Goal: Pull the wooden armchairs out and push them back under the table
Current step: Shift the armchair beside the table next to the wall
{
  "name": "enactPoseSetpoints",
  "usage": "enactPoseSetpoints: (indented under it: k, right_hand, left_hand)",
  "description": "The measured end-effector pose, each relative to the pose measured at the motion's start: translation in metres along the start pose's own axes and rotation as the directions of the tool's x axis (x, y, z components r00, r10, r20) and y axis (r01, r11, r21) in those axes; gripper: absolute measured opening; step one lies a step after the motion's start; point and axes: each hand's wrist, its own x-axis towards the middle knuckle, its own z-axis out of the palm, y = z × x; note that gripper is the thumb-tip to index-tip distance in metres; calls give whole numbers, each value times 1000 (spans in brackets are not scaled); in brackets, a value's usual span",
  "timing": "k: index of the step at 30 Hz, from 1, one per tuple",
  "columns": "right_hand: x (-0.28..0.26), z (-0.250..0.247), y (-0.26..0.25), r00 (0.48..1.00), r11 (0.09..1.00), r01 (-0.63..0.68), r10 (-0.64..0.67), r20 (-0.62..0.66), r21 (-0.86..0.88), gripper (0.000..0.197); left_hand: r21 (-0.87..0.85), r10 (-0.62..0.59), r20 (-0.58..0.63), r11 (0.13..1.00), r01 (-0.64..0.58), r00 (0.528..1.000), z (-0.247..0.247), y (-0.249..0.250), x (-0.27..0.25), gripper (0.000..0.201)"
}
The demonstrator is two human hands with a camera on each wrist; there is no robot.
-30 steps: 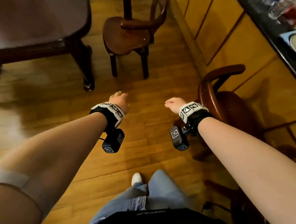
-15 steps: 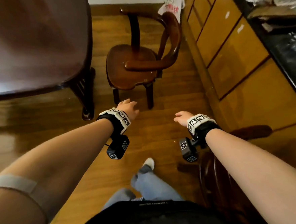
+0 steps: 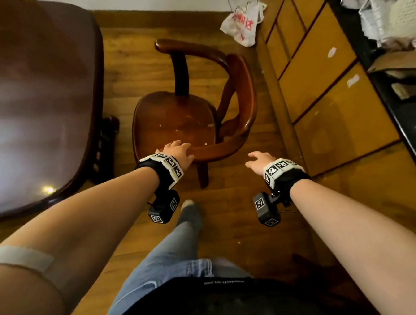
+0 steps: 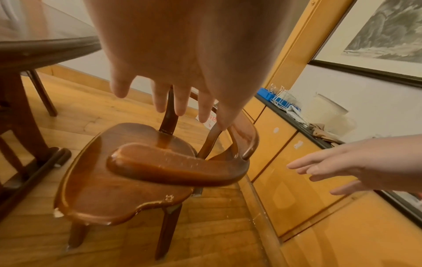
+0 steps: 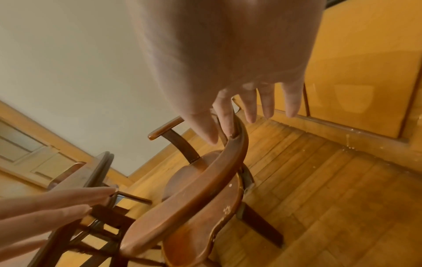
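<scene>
A dark wooden armchair (image 3: 175, 125) with a curved arm rail stands on the floor, pulled out to the right of the dark table (image 3: 33, 100). My left hand (image 3: 175, 151) hovers with fingers spread just above the near arm's end (image 4: 160, 162), not gripping it. My right hand (image 3: 260, 160) is open to the right of the chair, apart from it, over the floor. In the right wrist view the right hand's fingers (image 5: 251, 106) point past the curved rail (image 5: 200, 195). The left hand's fingers (image 4: 180, 101) hang straight over the seat.
Yellow wooden cabinets (image 3: 325, 95) with a cluttered dark counter (image 3: 400, 109) run along the right. A white plastic bag (image 3: 242, 25) hangs at the cabinet's far end. My leg and shoe (image 3: 188, 208) stand on the wood floor just before the chair.
I have stepped toward the far armchair, which now sits close in front. Both hands reached forward and spread open; the left one arrived over the near arm. The other chair left the view.
</scene>
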Motion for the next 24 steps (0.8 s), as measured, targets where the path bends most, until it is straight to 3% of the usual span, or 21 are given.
enactPoseSetpoints:
  k: [2, 6, 9, 13, 16, 19, 24]
  right_hand:
    - [21, -24, -5, 1000, 999, -19, 19, 2, 39, 53]
    - [70, -79, -21, 992, 994, 46, -33, -120, 102, 50]
    - [101, -108, -30, 979, 991, 121, -109, -171, 60, 49]
    - [161, -149, -40, 969, 979, 201, -205, -137, -45, 54]
    - [211, -178, -50, 965, 962, 241, -252, -77, -132, 59]
    - [256, -194, -60, 955, 943, 296, -295, 30, -150, 51]
    - [294, -196, -75, 918, 903, 368, -314, 243, -222, 51]
  left_hand:
    - [-30, 14, 15, 999, -14, 1000, -20, 8, 28, 55]
    - [-51, 40, -21, 998, -41, 999, -70, 33, 88, 53]
    - [-47, 78, -26, 996, -79, 997, -91, 57, 119, 52]
    - [-70, 80, -46, 994, -83, 996, -106, 82, 162, 52]
    - [-134, -6, -41, 991, 1, 999, -109, 92, 184, 52]
    - [-198, -142, -18, 971, 136, 990, -105, 97, 201, 52]
    - [-293, -356, 51, 888, 355, 933, -85, 109, 211, 51]
